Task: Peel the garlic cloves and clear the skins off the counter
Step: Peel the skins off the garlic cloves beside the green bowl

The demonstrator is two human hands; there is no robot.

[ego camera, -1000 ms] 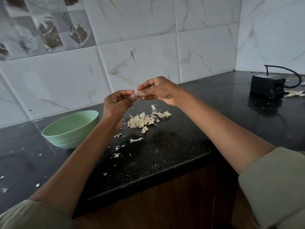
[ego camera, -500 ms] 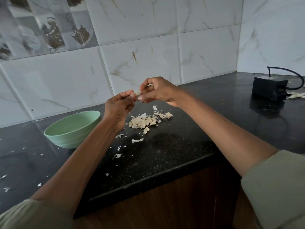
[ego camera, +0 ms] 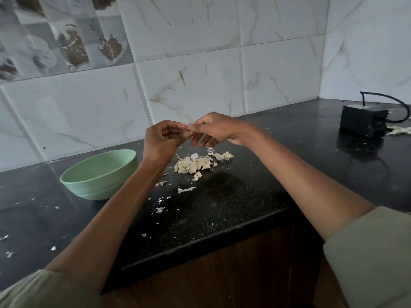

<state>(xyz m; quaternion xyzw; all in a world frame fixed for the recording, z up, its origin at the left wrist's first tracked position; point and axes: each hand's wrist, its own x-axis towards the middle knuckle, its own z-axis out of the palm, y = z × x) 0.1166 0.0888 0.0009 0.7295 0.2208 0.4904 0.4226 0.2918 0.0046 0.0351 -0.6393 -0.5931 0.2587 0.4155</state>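
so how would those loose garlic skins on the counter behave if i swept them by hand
The garlic skins look thin and curled, so probably very light and floppy. Tiny flakes lie scattered across the black counter, so they would likely scatter or cling rather than slide together.

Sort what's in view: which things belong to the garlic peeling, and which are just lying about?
Job: left hand and right hand pinching a clove; garlic pile; skins; green bowl.
Lying about: black box with cable.
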